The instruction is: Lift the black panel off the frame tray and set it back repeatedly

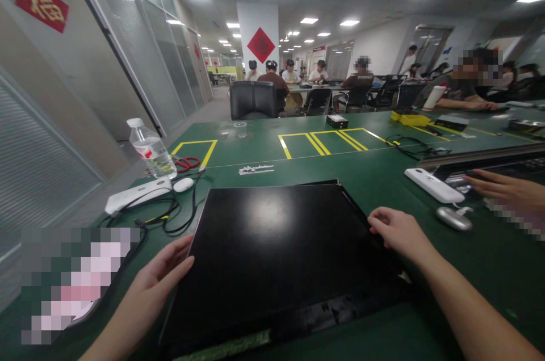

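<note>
On the left wall: a red paper diamond (41, 2) carried the gold character 福, plainly readable.
White square pillar (259, 13): a second red diamond sign (261, 45) hung on it, its darker character blurred.
Clear plastic bottle (160, 161): it had a white cap and a red-and-white label (145, 152), whose print was too small to read.
Dark shirt (361, 83): pale lettering crossed a seated person's back, illegible.
Black flat rectangular panel (272, 259): it was at the near side of the green tabletop (374, 176), between the two hands, glossy, with a pale light reflection towards its far edge; a green strip (225, 347) showed along part of the near edge, and a thin black frame (355, 202) along the right.
Left hand (164, 273): thumb and fingers stood partly apart at the panel's left edge, thumb over its face; I cannot tell whether they gripped.
Right hand (398, 230): fingers curled, thumb close to the index finger, at the right edge; I cannot tell how firmly they held anything.
</note>
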A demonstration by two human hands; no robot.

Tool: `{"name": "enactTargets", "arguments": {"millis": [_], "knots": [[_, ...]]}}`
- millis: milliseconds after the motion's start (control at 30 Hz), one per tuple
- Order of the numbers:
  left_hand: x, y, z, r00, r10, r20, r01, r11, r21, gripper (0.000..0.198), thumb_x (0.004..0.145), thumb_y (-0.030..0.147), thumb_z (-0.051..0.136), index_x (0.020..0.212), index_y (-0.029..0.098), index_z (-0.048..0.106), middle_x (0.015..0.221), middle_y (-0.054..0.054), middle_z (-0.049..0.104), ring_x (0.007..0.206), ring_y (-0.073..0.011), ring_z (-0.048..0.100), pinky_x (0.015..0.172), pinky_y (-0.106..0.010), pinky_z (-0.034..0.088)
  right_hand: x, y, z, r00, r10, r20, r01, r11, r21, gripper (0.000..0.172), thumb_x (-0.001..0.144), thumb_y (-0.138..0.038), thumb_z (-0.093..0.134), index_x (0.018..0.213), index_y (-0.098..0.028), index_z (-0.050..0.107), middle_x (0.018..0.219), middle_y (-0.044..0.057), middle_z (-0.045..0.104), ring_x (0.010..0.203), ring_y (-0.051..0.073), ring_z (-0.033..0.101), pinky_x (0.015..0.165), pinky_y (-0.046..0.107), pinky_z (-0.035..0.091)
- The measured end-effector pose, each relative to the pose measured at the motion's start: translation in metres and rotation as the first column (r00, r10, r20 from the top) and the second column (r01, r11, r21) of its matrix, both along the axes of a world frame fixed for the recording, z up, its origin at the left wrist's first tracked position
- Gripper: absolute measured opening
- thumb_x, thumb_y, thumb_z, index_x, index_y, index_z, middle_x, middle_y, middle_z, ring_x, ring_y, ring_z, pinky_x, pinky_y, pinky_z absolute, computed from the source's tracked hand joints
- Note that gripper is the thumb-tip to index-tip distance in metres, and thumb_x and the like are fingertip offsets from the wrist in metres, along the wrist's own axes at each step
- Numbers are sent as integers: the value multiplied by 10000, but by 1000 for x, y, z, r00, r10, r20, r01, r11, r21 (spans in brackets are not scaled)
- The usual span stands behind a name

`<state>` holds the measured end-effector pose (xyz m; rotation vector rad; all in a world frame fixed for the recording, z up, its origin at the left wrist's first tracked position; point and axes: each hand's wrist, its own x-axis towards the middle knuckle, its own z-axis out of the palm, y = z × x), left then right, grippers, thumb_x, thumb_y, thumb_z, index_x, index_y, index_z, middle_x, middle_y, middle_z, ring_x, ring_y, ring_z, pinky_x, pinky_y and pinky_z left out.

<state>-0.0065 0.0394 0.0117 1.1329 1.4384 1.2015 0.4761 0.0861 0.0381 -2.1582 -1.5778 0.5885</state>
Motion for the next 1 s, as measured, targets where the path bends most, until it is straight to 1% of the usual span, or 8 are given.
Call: {"name": "enactTargets", "arguments": {"millis": [67, 133, 267, 433, 567, 767, 900, 1000], "knots": [[-4, 3, -1, 987, 39, -153, -27, 997, 77, 475, 717, 546, 748, 1127, 307, 735, 1479, -47, 558, 1376, -382, 440, 1091, -504, 401, 1, 0, 0, 1000, -1, -23, 1, 1000, 10, 187, 821, -330, 505, 784, -217, 650, 699, -3, 727, 417, 117, 586, 503, 255, 439], [-4, 4, 0, 964, 59, -259, -30, 993, 113, 452, 679, 568, 760, 1042, 298, 773, 1491, -53, 538, 1394, -397, 406, 1104, -525, 370, 1, 0, -1, 999, -5, -53, 5, 1000, 11, 186, 818, -328, 507, 777, -213, 648, 695, 2, 727, 408, 116, 582, 488, 252, 434], [-4, 5, -1, 932, 27, -361, 9, 995, 98, 462, 655, 591, 749, 990, 275, 793, 1425, -102, 590, 1350, -410, 467, 1082, -555, 384, 2, 1, -2, 996, -8, -92, 11, 1000, 22, 184, 811, -327, 513, 776, -211, 651, 698, 7, 729, 404, 115, 579, 480, 250, 435], [-12, 8, -16, 875, -11, -484, 70, 992, 104, 501, 717, 578, 681, 1083, 245, 765, 1438, -137, 563, 1324, -393, 502, 1084, -551, 379, 2, 1, -1, 996, -8, -94, 11, 999, 31, 175, 807, -315, 522, 761, -212, 655, 683, 3, 725, 397, 107, 572, 473, 241, 434], [-15, 11, -23, 801, 2, -599, 89, 988, 123, 498, 728, 569, 643, 1069, 227, 767, 1384, -145, 610, 1301, -385, 527, 1092, -543, 369, 3, 0, 1, 995, -20, -100, 23, 999, 28, 163, 808, -298, 528, 764, -210, 657, 690, 2, 727, 394, 101, 566, 464, 233, 433], [-10, 12, -20, 759, 16, -650, 109, 982, 151, 425, 747, 533, 636, 1030, 247, 772, 1354, -124, 643, 1263, -367, 570, 1077, -501, 403, 0, -1, 6, 993, -23, -116, 27, 999, 30, 155, 815, -269, 519, 753, -204, 646, 673, 1, 711, 383, 94, 550, 451, 226, 430], [-7, 11, -17, 762, 16, -648, 108, 983, 151, 398, 751, 525, 639, 1017, 263, 774, 1331, -121, 657, 1253, -360, 580, 1076, -495, 405, 0, -2, 7, 991, -27, -131, 32, 999, 34, 153, 816, -273, 520, 747, -208, 640, 669, 5, 709, 388, 98, 551, 447, 224, 433], [-6, 11, -18, 778, 33, -628, 91, 982, 165, 368, 735, 530, 653, 979, 285, 779, 1303, -102, 676, 1248, -350, 586, 1064, -485, 423, 1, -2, 6, 990, -28, -142, 34, 999, 38, 157, 818, -280, 521, 739, -208, 636, 657, 6, 709, 392, 98, 552, 454, 220, 438]]}}
